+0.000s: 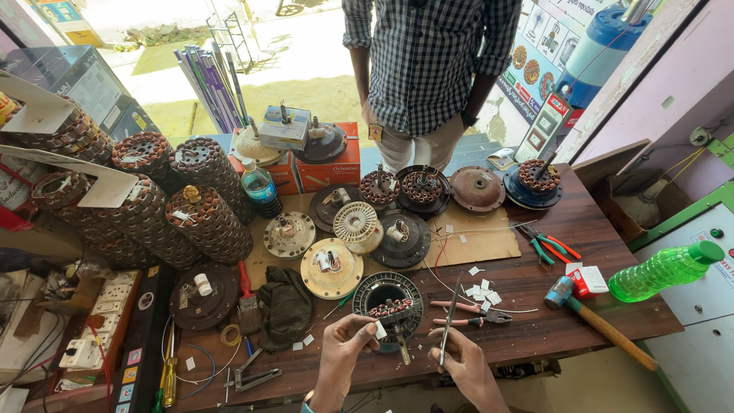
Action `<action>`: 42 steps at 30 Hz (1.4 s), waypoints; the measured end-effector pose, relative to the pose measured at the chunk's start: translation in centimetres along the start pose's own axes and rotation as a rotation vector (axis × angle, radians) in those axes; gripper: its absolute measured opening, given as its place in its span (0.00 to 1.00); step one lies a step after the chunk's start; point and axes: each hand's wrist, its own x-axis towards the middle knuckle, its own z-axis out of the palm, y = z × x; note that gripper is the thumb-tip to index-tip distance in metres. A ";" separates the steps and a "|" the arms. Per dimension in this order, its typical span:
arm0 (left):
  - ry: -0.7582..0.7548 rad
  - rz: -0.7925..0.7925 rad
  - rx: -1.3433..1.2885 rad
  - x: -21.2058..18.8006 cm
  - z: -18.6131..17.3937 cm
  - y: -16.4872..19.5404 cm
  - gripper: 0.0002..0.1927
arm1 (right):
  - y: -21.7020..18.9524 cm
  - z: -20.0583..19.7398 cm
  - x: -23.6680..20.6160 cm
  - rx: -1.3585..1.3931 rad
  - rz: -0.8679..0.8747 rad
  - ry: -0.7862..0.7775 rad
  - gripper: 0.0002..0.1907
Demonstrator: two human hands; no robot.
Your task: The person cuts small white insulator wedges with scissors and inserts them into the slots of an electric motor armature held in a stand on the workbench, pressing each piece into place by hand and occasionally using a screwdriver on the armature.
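Our left hand (345, 336) pinches a white slip (380, 330) at the half-filled motor winding (388, 300); right hand (459, 353) grips scissors (449, 320); more slips (482, 291) wait.

The left hand (345, 342) reaches up from the lower edge, fingers pinched together. The right hand (461, 359) sits just beside it, fingers curled closed, wrist angled inward.

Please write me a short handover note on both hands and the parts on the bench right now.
Left hand: pinches a small white slip against the copper-wound stator.
Right hand: grips a thin metal tool, tip up.
Stator stands at the table's near edge. More white slips lie right of it, beside the pliers.
Done: cannot tell how many slips are in.
Left: the loose slips remain unused.
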 end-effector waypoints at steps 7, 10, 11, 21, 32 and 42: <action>-0.016 0.075 0.078 1.1 0.7 1.0 0.13 | -0.1 -0.4 -0.1 0.115 0.036 -0.240 0.24; -0.027 0.058 0.072 1.4 1.2 1.9 0.14 | -0.1 -0.7 -0.3 0.142 -0.019 -0.404 0.27; -0.029 0.052 0.068 1.5 1.4 2.3 0.13 | -0.3 -0.7 -0.5 0.143 -0.048 -0.456 0.27; -0.095 0.299 0.199 1.0 2.0 3.7 0.10 | -2.1 0.3 -3.1 0.025 -0.455 -0.531 0.19; -0.058 0.199 0.140 2.1 0.6 1.6 0.09 | -2.1 2.3 -2.7 0.133 0.062 -0.747 0.30; 0.008 0.218 0.311 2.2 0.4 2.1 0.08 | -2.6 2.0 -2.2 0.030 0.128 -0.694 0.26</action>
